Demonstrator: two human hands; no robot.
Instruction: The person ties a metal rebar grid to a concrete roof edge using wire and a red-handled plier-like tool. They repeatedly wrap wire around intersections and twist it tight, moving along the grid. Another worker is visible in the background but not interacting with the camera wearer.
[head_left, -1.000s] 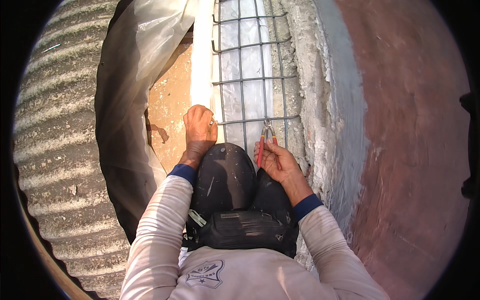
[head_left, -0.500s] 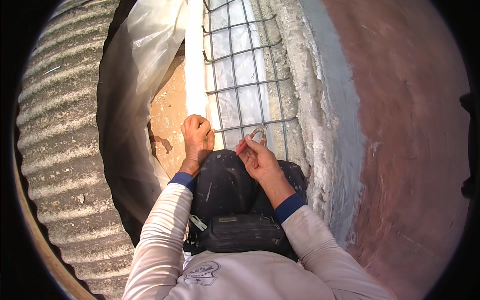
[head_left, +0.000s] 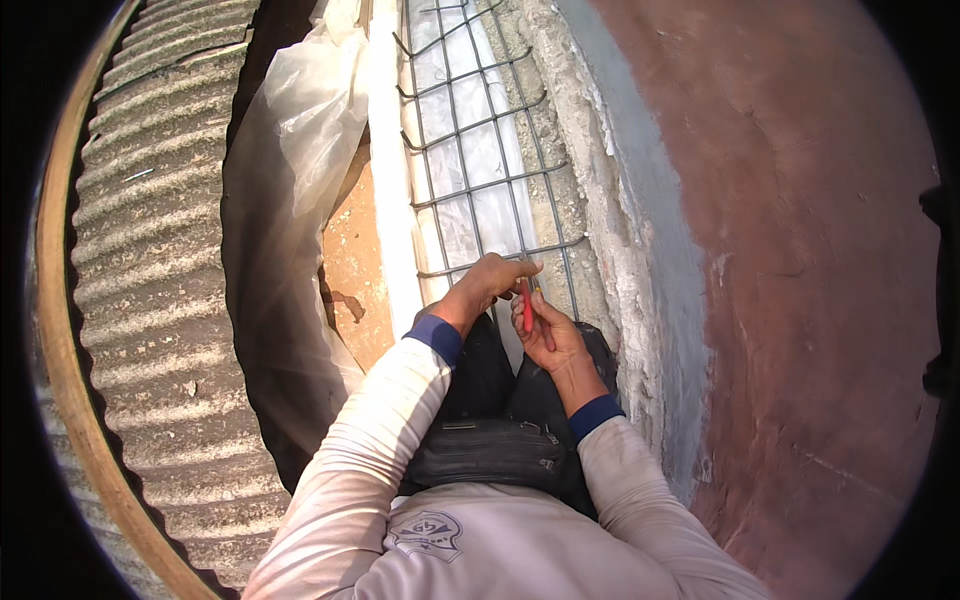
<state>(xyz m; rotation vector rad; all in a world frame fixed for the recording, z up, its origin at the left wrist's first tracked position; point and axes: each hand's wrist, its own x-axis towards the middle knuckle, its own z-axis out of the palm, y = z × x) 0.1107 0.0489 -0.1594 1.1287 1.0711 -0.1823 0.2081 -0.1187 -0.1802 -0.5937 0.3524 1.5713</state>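
Observation:
My right hand (head_left: pixel 552 338) is closed around the red handles of small pincers (head_left: pixel 528 310), which point away from me. From the left, my left hand (head_left: pixel 488 280) reaches across to the jaws, its fingers bent together just over the nearest crossbar. Whatever those fingers pinch is hidden, and they cover the pincers' jaws too. Beneath both hands lies a grid of dark steel rebar (head_left: pixel 508 180), its long bars crossed by several short ones with hooked left ends. Under the grid runs clear plastic sheeting (head_left: pixel 450 100).
A pale board edge (head_left: pixel 388 200) runs along the grid's left, with loose plastic sheet (head_left: pixel 300 130) and corrugated roofing (head_left: pixel 170 330) beyond. On the right stand a rough concrete edge (head_left: pixel 625 250) and a reddish-brown wall (head_left: pixel 800 250). My knees and a black waist bag (head_left: pixel 480 455) are close below.
My left hand has left the pale board and moved right to the pincers' jaws. My right hand has shifted slightly right and nearer, still gripping the pincers. The view has turned slightly.

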